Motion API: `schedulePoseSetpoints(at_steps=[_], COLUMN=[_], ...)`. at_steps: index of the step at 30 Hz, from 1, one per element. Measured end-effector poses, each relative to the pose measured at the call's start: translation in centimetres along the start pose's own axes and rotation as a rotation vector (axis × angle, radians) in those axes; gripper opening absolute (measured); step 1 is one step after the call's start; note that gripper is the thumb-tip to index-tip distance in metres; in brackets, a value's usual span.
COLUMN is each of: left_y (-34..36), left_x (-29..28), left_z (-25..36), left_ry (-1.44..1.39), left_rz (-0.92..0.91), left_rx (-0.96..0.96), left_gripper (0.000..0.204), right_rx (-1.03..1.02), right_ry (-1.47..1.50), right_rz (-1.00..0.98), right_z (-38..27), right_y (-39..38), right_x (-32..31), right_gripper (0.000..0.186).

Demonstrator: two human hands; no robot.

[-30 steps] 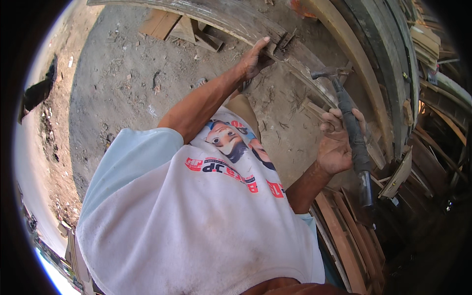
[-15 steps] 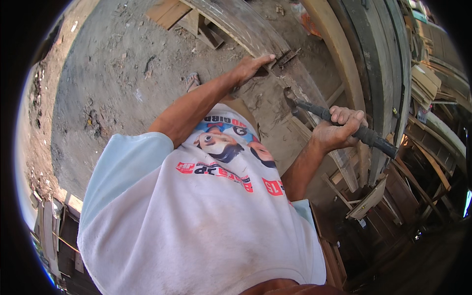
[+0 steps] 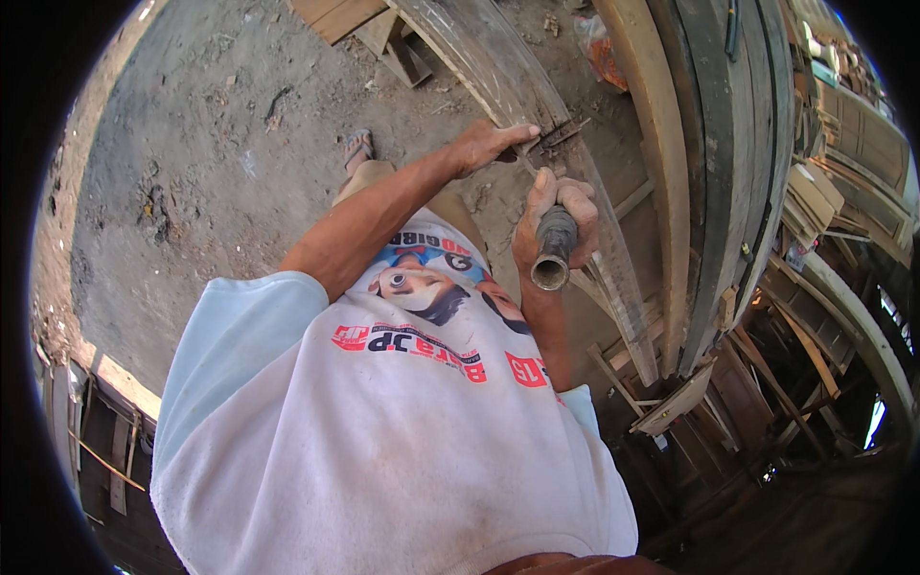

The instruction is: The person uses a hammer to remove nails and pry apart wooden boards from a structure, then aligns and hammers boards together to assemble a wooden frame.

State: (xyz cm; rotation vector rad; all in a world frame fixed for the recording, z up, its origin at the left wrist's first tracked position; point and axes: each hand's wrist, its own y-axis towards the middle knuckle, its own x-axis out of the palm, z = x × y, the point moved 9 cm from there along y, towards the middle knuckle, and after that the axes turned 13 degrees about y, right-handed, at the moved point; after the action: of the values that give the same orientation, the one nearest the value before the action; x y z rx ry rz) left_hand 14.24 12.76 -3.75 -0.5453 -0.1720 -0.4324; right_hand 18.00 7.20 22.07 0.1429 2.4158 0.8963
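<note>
My left hand [image 3: 494, 146] grips the edge of a long weathered wooden plank [image 3: 599, 211], thumb on top and fingers largely hidden below. Beside the thumb, a dark narrow strip [image 3: 563, 132] lies across the wood at a rough joint. My right hand [image 3: 561, 216] is wrapped around the dark grip of a hammer [image 3: 556, 244], just nearer to me than the joint. The hollow butt of the handle points up toward me. The hammer's head is hidden behind my right hand, so whether it touches the wood cannot be seen.
Several long boards [image 3: 671, 144] stand side by side at the right, with stacked wood scraps [image 3: 810, 196] beyond. A small wooden frame [image 3: 398, 48] is at the far side. An orange-and-white bag [image 3: 604, 57] lies on the dirt floor [image 3: 220, 153]. My sandalled foot [image 3: 358, 149] shows at left.
My right hand has swung the hammer left toward the joint, turning its handle end up toward me. My left hand stays on the plank's edge.
</note>
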Motion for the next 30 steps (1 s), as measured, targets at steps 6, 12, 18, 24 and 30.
schedulePoseSetpoints(at_steps=[6, 12, 18, 24, 30], left_y=[-0.3, 1.1, 0.8, -0.3, 0.8], left_x=[0.2, 0.4, 0.2, 0.0, 0.6], left_z=[0.3, -1.6, -1.8, -0.8, -1.5], left_ry=[-0.034, -0.011, 0.042, 0.173, -0.074], left_rz=[-0.027, -0.024, -0.078, -0.084, -0.012], left_rx=[-0.013, -0.020, -0.110, -0.150, -0.039], left_gripper=[0.052, 0.050, 0.058, 0.069, 0.062], right_rx=[-0.020, -0.060, -0.095, 0.046, 0.289], right_ry=[0.023, 0.032, 0.075, 0.212, 0.433], right_rz=[-0.066, -0.176, -0.374, -0.041, 0.115], right_z=[-0.2, -1.6, -1.8, -0.6, 5.0], right_y=[-0.7, -1.4, -3.1, 0.2, 1.7], right_x=[0.4, 2.6, 4.8, -1.6, -5.2], right_gripper=[0.037, 0.043, 0.041, 0.020, 0.007])
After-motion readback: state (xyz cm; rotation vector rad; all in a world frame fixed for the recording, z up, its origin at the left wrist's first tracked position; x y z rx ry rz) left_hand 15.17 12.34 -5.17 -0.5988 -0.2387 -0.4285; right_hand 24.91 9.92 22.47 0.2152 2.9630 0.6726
